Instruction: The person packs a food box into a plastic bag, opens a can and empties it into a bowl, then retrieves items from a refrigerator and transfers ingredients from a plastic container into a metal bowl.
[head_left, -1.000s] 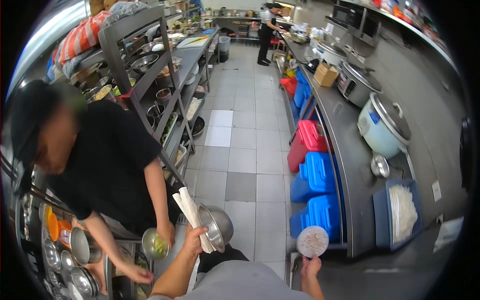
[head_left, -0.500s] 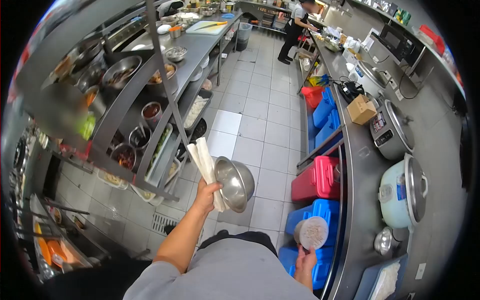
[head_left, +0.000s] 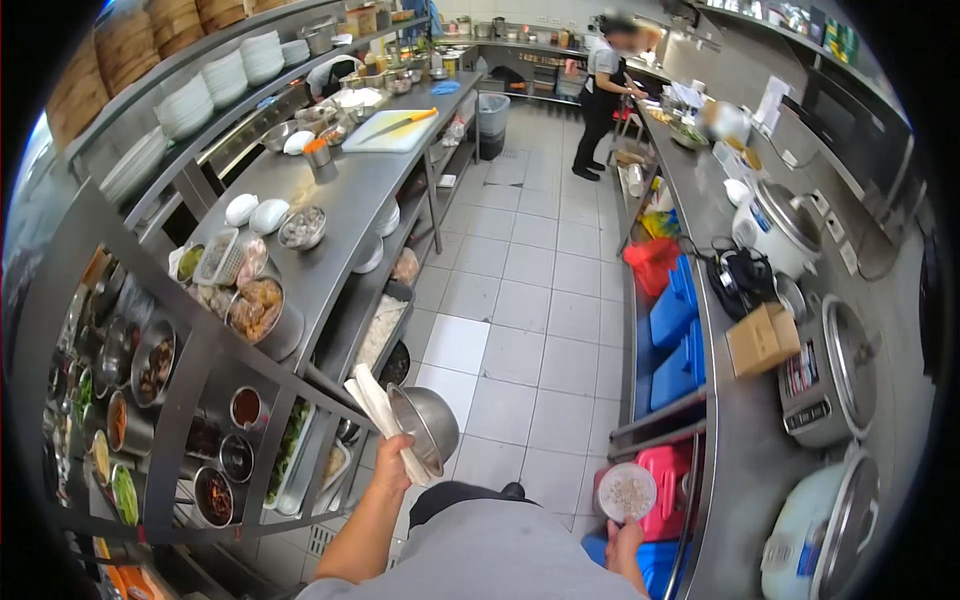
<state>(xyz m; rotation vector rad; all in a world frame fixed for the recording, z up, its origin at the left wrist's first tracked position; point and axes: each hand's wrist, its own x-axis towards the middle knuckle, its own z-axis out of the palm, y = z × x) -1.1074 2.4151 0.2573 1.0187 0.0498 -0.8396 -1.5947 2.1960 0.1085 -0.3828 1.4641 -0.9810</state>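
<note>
My left hand (head_left: 393, 462) is closed round the edge of an empty-looking metal bowl (head_left: 428, 418), tilted on its side. Pinned against the bowl in the same grip are long off-white rolled pieces (head_left: 376, 402); whether they are cloth, dough or wood I cannot tell. My right hand (head_left: 626, 550), low on the right, grips a small round tub (head_left: 627, 492) with pale bits showing at its top. Most of that hand's fingers are hidden beneath the tub. Both hands are in the air over the aisle, apart from the counters.
Grey floor tiles (head_left: 510, 330) run ahead between two steel counters. On the left counter (head_left: 345, 190) are bowls and a cutting board (head_left: 392, 131) with a knife. Rice cookers (head_left: 775, 230) and a cardboard box (head_left: 763, 340) line the right counter. A co-worker (head_left: 600, 95) stands far ahead.
I have moved forward along the aisle, with the counters sliding closer and the view lifting. Both hands keep their hold; the bowl appears lower and further left.
</note>
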